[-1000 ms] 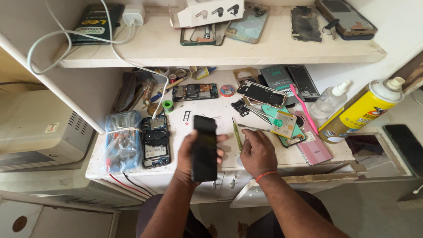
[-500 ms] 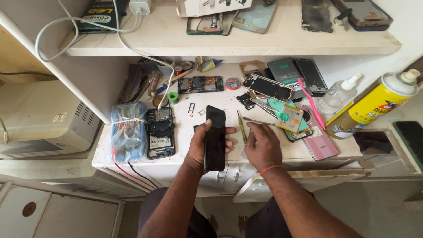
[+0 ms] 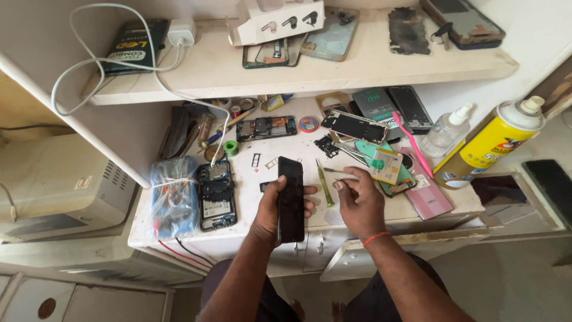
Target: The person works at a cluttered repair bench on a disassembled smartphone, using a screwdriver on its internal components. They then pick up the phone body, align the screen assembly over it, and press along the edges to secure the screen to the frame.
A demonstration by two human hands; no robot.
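My left hand [image 3: 275, 210] grips a black phone [image 3: 290, 200], held upright over the front of the white worktop [image 3: 250, 229] with its dark screen facing me. My right hand [image 3: 357, 201] rests just right of it, fingers pinched on thin metal tweezers [image 3: 341, 172] that point left. A green-handled screwdriver [image 3: 325, 183] lies on the worktop between my two hands. Small card trays [image 3: 263, 161] lie just beyond the phone.
An opened phone body [image 3: 215, 195] and a plastic-wrapped bundle [image 3: 173, 197] lie at the left. Several phone parts, a pink phone [image 3: 426, 194], a clear spray bottle [image 3: 444, 132] and a yellow aerosol can [image 3: 488, 145] crowd the right. A shelf [image 3: 208, 71] above holds boxes, a charger and covers.
The view has drifted slightly. My left hand still holds the black phone upright; my right hand has closed on the tweezers and shifted a little nearer the phone.
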